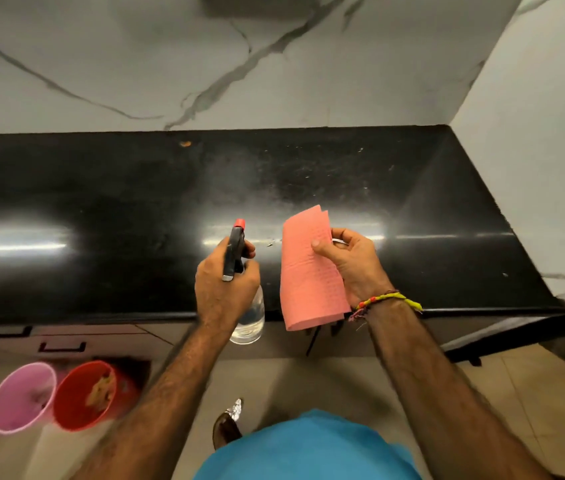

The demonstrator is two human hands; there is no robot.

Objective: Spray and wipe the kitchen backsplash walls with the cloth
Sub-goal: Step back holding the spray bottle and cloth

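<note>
My left hand grips a clear spray bottle by its black trigger head, whose red nozzle points toward the wall. My right hand pinches a folded pink cloth between thumb and fingers; the cloth hangs down over the counter's front edge. Both hands hover above the black countertop. The white marble backsplash rises behind it, and a second marble wall meets it at the right corner.
A small orange crumb lies at the back of the counter by the wall. On the tiled floor at lower left stand a pink bucket and a red bucket. Drawer fronts with black handles sit under the counter.
</note>
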